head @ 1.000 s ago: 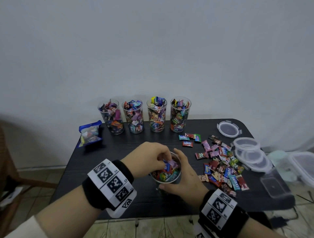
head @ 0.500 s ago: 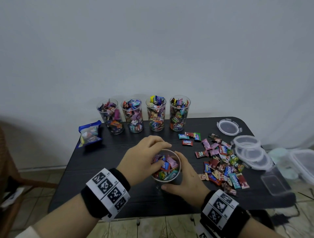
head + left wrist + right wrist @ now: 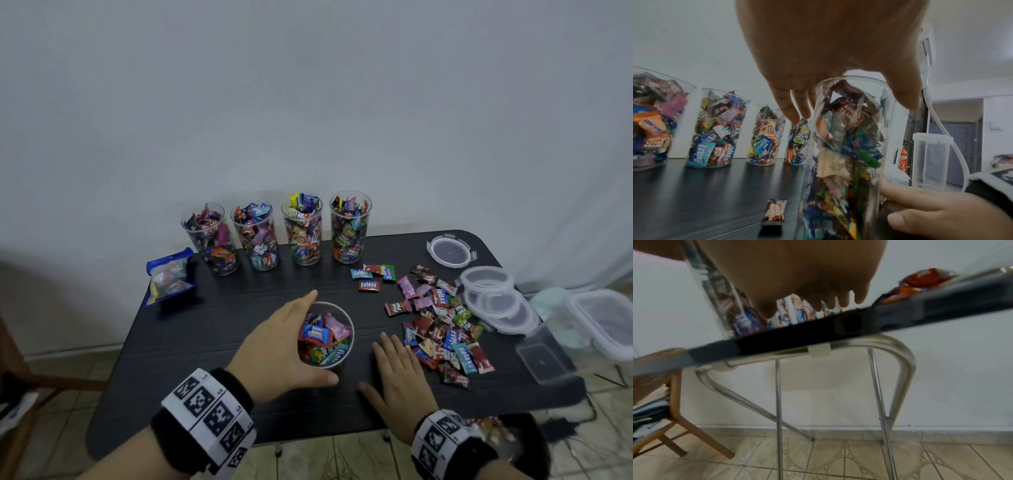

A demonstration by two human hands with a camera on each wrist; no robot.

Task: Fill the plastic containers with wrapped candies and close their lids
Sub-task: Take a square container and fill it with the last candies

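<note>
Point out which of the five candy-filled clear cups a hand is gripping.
The front cup, standing alone near the table's front edge: the left hand wraps its side. The other four stand untouched in a row by the wall.

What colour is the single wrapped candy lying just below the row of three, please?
Red, with white "Relaxa" lettering; clearest in the head view.

The left hand (image 3: 277,353), which a second ago dipped its fingers into the candy-filled cup (image 3: 325,337), now wraps the cup's outer left side. The right hand (image 3: 397,380) has let go of the cup and lies flat on the tabletop (image 3: 219,329) beside it.
</note>
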